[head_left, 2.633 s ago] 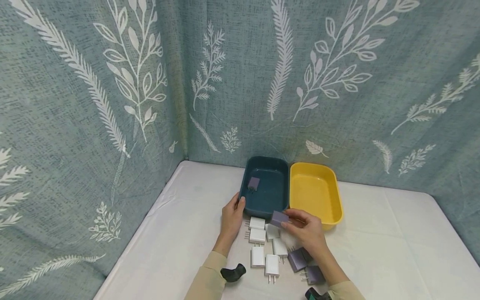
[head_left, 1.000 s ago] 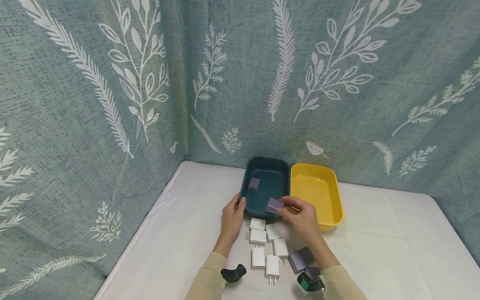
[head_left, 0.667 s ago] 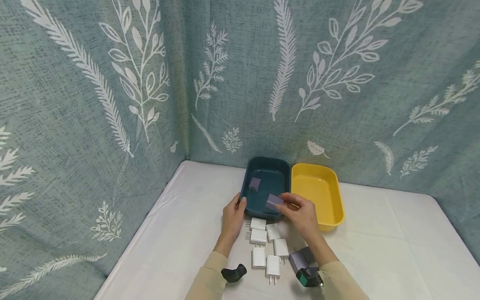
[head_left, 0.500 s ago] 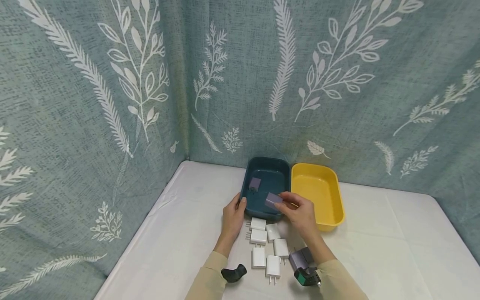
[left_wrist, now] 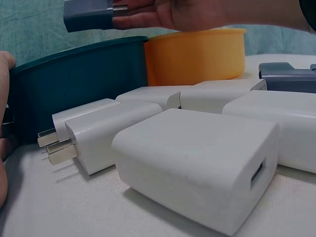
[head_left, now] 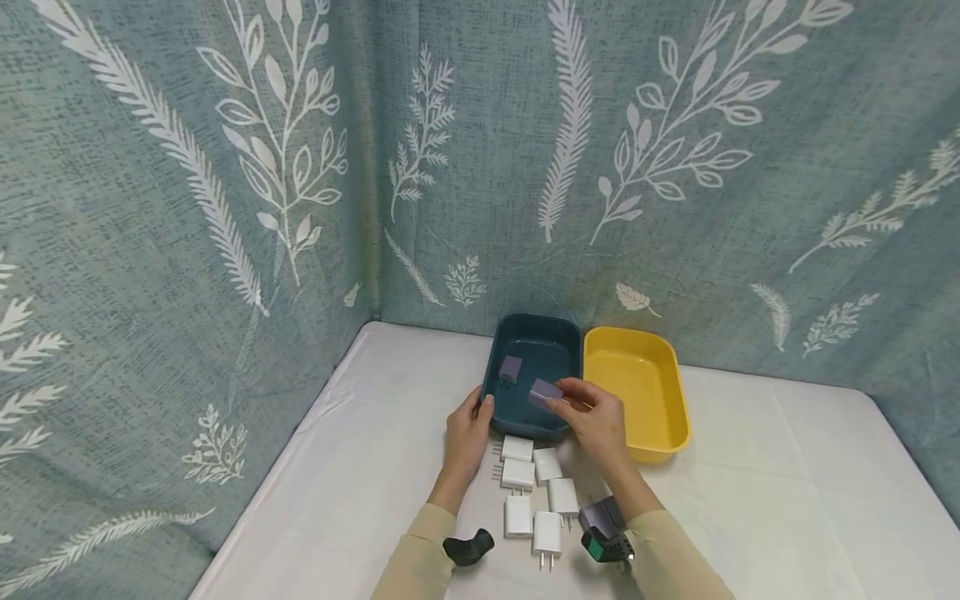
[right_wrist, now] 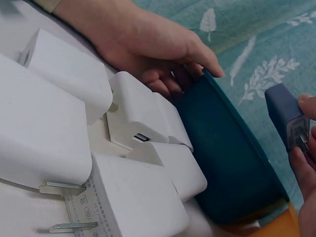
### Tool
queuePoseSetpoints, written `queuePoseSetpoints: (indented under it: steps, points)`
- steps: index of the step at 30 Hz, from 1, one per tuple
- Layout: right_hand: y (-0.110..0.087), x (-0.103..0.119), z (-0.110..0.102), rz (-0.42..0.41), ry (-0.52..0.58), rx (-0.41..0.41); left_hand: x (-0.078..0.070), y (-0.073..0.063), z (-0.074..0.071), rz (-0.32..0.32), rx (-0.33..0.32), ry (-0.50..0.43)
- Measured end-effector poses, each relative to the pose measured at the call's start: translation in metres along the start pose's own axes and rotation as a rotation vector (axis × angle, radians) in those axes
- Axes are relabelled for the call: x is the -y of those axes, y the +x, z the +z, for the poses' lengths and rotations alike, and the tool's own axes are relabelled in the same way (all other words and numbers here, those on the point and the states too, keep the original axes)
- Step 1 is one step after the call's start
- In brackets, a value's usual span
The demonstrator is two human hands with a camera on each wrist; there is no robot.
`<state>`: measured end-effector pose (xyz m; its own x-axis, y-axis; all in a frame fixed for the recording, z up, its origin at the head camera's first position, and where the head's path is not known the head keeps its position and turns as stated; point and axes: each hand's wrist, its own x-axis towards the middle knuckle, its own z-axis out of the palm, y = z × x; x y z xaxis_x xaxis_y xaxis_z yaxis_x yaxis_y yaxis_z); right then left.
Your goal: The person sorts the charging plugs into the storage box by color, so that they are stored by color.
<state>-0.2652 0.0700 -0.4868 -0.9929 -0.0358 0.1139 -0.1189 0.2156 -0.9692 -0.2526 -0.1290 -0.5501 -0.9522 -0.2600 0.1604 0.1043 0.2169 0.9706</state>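
My right hand (head_left: 598,425) pinches a purple charger (head_left: 545,393) between thumb and fingers above the near part of a dark teal bin (head_left: 542,343). In the right wrist view the metal prongs of this charger (right_wrist: 284,111) point back toward the palm. My left hand (head_left: 467,437) grips the bin's left wall near its front corner, thumb at the rim. Another purple charger (head_left: 510,368) lies inside the bin at the left. Several white chargers (head_left: 547,533) lie on the table in front of the bin. Purple chargers (head_left: 596,515) lie under my right wrist, partly hidden.
A yellow bin (head_left: 633,379) stands against the right side of the teal one. A white cloth (head_left: 780,467) covers the table. Leaf-patterned curtains (head_left: 480,167) close off the back and left. Black bands (head_left: 468,547) sit at both wrists.
My right hand has carried the purple charger from the teal bin's front rim forward and slightly left, over its inside. My left hand has stayed on the bin.
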Motion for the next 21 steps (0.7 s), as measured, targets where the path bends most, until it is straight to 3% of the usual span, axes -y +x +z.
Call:
queuePoseSetpoints:
  steps: [15, 21]
  points:
    - [0.008, 0.001, 0.005, -0.012, -0.045, -0.047, 0.001, -0.001, 0.001, 0.032, -0.01, -0.001]
    - [0.011, 0.003, 0.008, 0.008, -0.04, -0.069, -0.001, -0.001, 0.001, 0.018, -0.01, 0.007]
